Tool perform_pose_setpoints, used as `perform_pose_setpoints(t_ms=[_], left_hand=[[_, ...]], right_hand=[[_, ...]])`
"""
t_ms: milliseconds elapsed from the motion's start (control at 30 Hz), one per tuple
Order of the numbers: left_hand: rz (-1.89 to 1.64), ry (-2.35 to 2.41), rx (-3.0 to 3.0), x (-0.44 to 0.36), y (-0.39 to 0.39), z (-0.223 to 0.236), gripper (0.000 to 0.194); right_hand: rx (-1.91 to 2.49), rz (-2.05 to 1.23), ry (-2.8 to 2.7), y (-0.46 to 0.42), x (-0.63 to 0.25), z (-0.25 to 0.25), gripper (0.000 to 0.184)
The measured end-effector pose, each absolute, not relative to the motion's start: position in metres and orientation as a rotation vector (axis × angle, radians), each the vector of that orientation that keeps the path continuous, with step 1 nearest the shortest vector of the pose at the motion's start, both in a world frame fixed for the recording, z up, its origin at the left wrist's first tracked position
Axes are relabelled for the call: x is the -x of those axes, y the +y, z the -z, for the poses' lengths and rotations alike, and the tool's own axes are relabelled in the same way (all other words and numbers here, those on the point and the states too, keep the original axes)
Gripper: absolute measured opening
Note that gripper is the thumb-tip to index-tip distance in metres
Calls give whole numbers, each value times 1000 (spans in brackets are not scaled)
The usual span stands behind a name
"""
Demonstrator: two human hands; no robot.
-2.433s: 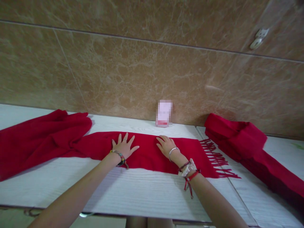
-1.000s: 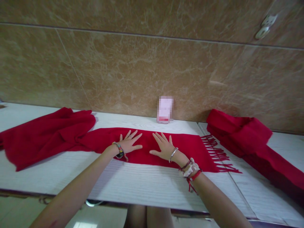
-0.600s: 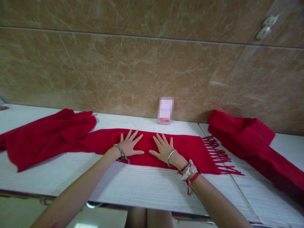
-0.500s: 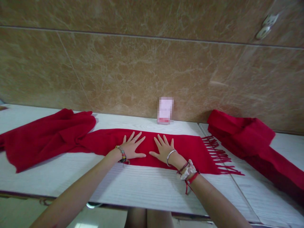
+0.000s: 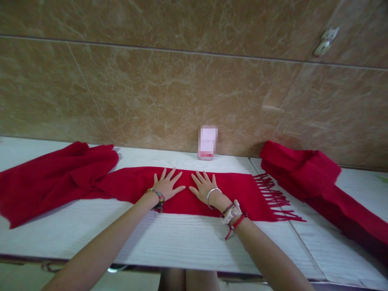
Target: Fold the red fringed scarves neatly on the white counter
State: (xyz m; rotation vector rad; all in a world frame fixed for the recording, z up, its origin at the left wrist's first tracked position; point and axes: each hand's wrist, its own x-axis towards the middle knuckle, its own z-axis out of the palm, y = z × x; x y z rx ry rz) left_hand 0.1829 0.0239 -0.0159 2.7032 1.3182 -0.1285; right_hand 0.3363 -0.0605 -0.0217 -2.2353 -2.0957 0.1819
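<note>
A long red scarf (image 5: 236, 196) lies across the white table, its middle and right part flattened out and its fringe (image 5: 277, 200) spread at the right end. Toward the left the cloth narrows into a twist and then widens into a bunched, wrinkled heap (image 5: 60, 178). My left hand (image 5: 166, 186) rests flat on the smooth part with its fingers spread. Just to the right of it, my right hand (image 5: 204, 190) lies palm down on the same cloth, fingers spread too. Neither hand grips anything.
Another red cloth (image 5: 306, 169) lies loosely folded at the right, trailing off the frame's edge. A pixelated pink-and-white phone-shaped object (image 5: 207, 142) leans against the brown marble-look wall (image 5: 145, 93). A seam crosses the white tabletop (image 5: 176, 234). A small white fixture (image 5: 326, 41) sits on the wall.
My right hand has moved slightly left and up on the scarf, while my left hand stays nearly in place. The whole view has shifted a little.
</note>
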Motion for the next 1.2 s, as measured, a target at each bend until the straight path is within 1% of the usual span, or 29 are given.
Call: perform_pose_setpoints(t_ms=[100,233,333,400,467,600,700,800,967,1067,1200], left_hand=[[146,1360,-2679,-182,27,20,70],[132,1410,-2655,-179,29,21,74],[118,1413,-2656,-178,29,21,73],[106,1400,-2674,-178,28,20,72],[93,1310,-2732,-179,26,20,69],[117,1085,-2822,-182,23,18,67],[164,1216,-2761,-181,23,17,70],[173,1364,-2687,-179,25,17,76],[170,1404,-2658,-177,27,17,84],[179,1404,-2650,-177,27,17,84],[195,1424,-2644,-177,28,17,83]], right_hand=[[2315,-207,-2056,-62,-343,23,58],[2536,-156,-1912,-73,-370,22,62],[2617,32,-1832,-81,-389,16,61],[2569,194,-1791,-83,-391,12,61],[2477,255,-1793,-81,-382,10,61],[2277,37,-2052,-70,-351,17,62],[2282,-71,-2112,-67,-345,23,61],[2413,-64,-2028,-76,-362,25,56],[2650,-23,-1884,-102,-414,23,50],[2716,37,-1779,-116,-441,26,47],[2744,91,-1696,-125,-458,29,47]])
